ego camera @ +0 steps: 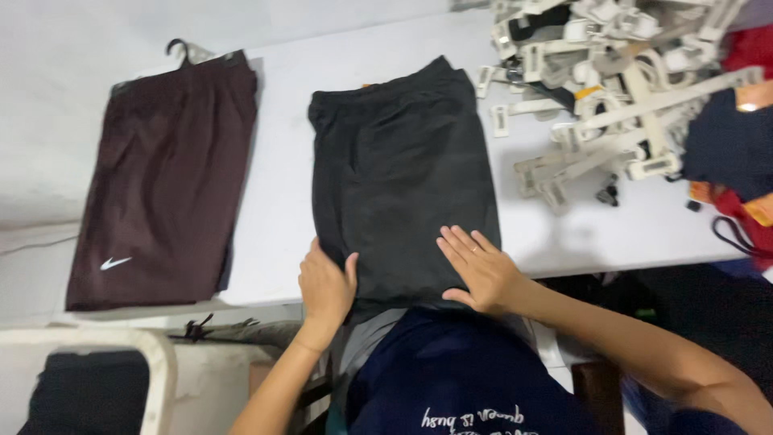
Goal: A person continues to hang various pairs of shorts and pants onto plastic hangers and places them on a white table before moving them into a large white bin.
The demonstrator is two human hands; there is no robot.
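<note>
White tabletop [282,185] fills mid-frame. 1 black fabric pair of shorts [403,161] lies flat at centre, its lower hem held by 2 flat, spread hands: left hand [326,286] gripping the edge, right hand [481,270] pressing it smooth. Maroon shorts on a hanger [165,177] rest left; white plastic hangers [612,80] pile upper right.

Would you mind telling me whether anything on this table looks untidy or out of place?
The white clip hangers lie in a tangled heap at the table's far right. Both shorts lie flat: black shorts under both hands, maroon shorts on a hanger.
</note>
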